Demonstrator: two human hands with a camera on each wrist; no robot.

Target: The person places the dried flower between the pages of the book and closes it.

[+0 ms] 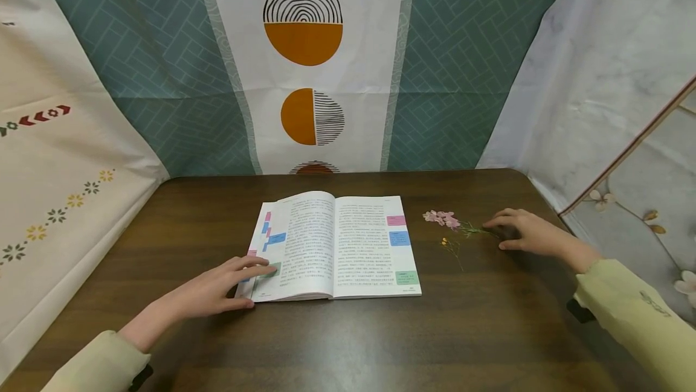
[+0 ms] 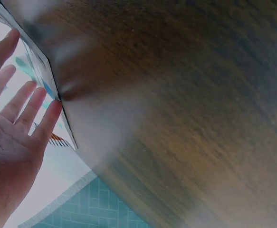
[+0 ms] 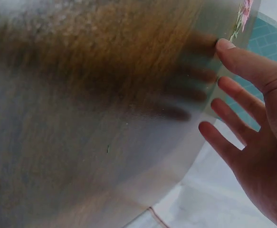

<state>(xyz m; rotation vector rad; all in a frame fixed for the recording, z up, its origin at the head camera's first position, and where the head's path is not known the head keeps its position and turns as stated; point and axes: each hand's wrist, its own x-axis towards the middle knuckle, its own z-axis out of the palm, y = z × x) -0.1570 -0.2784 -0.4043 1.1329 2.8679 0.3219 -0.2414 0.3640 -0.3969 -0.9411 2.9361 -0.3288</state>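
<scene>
An open book [image 1: 361, 247] with printed pages and coloured sticky tabs lies on the table. My left hand [image 1: 220, 289] rests at its lower left corner, fingers stretched over the left page and thumb at the bottom edge; in the left wrist view this hand [image 2: 22, 128] has its fingers spread. To the right of the book lies a sprig of pink flowers [image 1: 443, 218] with a thin green stem. My right hand [image 1: 524, 234] is at the stem's end. The right wrist view shows loosely spread fingers [image 3: 233, 137]; whether any fingertip touches the stem is hidden.
A small sprig with yellow flowers [image 1: 451, 247] lies just below the pink one. The dark wooden table [image 1: 348, 343] ends at a patterned cloth [image 1: 321, 78] at the back. White cloth hangs along the left and right sides. A tiny green fragment [image 3: 108, 148] lies on the tabletop.
</scene>
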